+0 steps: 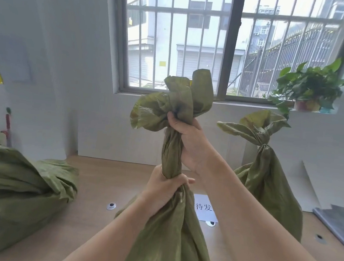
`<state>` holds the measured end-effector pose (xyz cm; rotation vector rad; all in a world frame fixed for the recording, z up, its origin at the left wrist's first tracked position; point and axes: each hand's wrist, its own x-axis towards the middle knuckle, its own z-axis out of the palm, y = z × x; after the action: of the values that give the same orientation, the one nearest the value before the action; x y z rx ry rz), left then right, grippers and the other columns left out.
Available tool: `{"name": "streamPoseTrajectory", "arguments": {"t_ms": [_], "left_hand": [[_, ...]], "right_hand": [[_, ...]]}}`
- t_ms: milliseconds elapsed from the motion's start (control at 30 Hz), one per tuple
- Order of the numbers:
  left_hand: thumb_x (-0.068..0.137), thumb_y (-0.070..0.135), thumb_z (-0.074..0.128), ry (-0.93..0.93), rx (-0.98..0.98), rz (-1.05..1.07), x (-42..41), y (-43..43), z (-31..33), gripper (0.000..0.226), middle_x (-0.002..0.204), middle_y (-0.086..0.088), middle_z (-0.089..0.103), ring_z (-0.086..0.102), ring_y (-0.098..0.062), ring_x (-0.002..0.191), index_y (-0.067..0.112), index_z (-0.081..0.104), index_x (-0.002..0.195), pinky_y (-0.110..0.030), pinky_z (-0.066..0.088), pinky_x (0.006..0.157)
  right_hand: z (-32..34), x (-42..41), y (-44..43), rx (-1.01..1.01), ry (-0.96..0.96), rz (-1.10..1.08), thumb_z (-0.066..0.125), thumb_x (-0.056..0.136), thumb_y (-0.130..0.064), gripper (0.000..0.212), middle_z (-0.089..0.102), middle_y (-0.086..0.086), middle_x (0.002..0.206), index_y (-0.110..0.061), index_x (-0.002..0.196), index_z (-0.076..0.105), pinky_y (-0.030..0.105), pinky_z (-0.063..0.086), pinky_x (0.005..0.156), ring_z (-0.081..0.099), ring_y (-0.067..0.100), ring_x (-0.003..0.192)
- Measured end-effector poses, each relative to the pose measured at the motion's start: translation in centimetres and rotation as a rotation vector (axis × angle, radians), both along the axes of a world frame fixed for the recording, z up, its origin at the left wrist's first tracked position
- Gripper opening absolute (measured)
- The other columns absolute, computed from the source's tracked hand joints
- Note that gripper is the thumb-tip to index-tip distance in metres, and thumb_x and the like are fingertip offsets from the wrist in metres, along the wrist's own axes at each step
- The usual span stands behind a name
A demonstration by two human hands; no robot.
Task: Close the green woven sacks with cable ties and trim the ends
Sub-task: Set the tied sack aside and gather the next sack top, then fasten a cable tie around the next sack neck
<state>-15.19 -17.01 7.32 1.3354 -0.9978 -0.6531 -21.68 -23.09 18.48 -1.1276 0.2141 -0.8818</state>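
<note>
Sack (pixel 169 235), twisted neck clamped by curled fingers, right hand (pixel 189 140) at 12 o'clock, left hand (pixel 164 190) at 6 o'clock, tied sack (pixel 267 181) at 3 o'clock, slumped sack (pixel 20 189) at 9 o'clock.

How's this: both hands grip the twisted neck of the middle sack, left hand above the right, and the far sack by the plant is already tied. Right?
Not quite: the head view shows the right hand above the left hand. Both do grip the twisted neck of the middle sack, and the far sack by the plant is already tied.
</note>
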Motion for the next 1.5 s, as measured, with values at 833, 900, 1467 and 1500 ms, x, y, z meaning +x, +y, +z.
{"name": "streamPoseTrajectory", "arguments": {"t_ms": [833,900,1467,1500], "left_hand": [[0.103,0.022,0.066,0.081,-0.081,-0.007,-1.7,-2.9,-3.8,0.045,0.052,-0.009,0.035,0.038,-0.028,0.050,0.001,0.043,0.070,-0.039,0.034,0.050],[0.103,0.024,0.065,0.112,-0.085,-0.028,-1.5,-3.0,-3.8,0.052,0.054,-0.012,0.036,0.038,-0.028,0.051,-0.009,0.041,0.071,-0.038,0.034,0.050],[0.105,0.030,0.063,0.128,-0.125,-0.079,-10.1,-6.8,-5.1,0.048,0.056,0.014,0.056,0.053,-0.016,0.059,0.035,0.062,0.056,-0.037,0.047,0.065],[0.105,0.030,0.063,0.125,-0.121,-0.082,-11.1,-7.3,-5.2,0.046,0.056,0.016,0.057,0.054,-0.015,0.060,0.035,0.063,0.058,-0.037,0.047,0.066]], "right_hand": [[-1.2,-2.1,-2.5,-0.279,0.384,-0.094,0.081,0.087,-0.045,0.041,0.080,0.000,0.110,-0.024,0.120,0.070,0.040,0.053,0.106,0.072,0.021,0.111],[-1.6,-3.0,-2.5,-0.398,0.426,-0.102,0.080,0.088,-0.041,0.036,0.077,0.000,0.119,-0.026,0.119,0.069,0.037,0.053,0.106,0.069,0.019,0.119],[-10.8,-15.4,-4.0,-0.067,0.389,-0.712,0.037,0.109,-0.051,0.050,0.078,-0.009,0.115,-0.029,0.107,0.081,0.047,0.052,0.105,0.072,0.018,0.108],[-11.3,-16.5,-4.4,-0.060,0.387,-0.727,0.037,0.109,-0.049,0.049,0.078,-0.009,0.114,-0.027,0.107,0.081,0.044,0.054,0.101,0.073,0.017,0.106]]}}
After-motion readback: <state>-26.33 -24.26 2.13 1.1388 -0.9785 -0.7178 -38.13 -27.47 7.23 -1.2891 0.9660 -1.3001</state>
